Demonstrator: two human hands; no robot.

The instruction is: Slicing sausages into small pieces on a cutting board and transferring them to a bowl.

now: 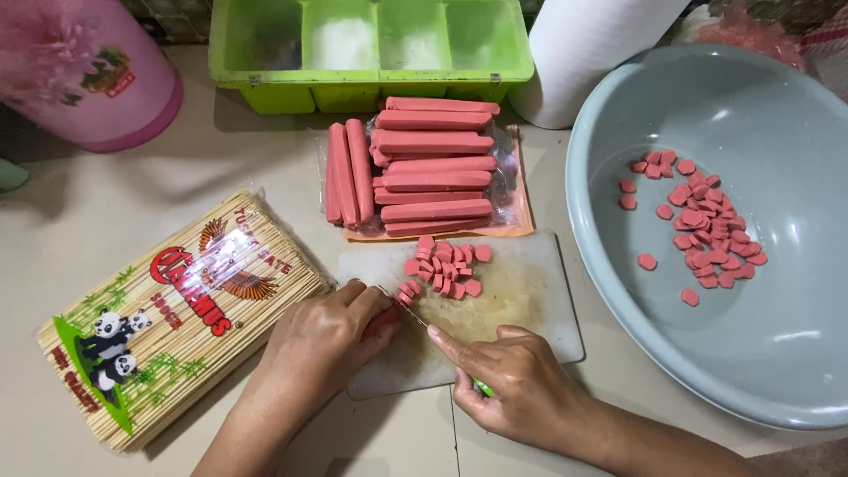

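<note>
My left hand (322, 340) presses a pink sausage (385, 316) down on a white cutting board (530, 300); most of the sausage is hidden under the fingers. My right hand (521, 384) grips a knife (413, 316) with a green handle, forefinger along the blade's back, the blade resting on the sausage's end. A heap of cut pink slices (446, 265) lies at the board's far left. Beyond the board, whole pink sausages (433, 168) are stacked on an opened clear wrapper.
A grey-blue basin (795, 353) at the right holds many sausage slices (702, 225). A clear packet of bamboo skewers (177, 318) lies at the left. At the back stand a green compartment tray (371, 53), a pink container (88, 75) and a white roll (592, 53).
</note>
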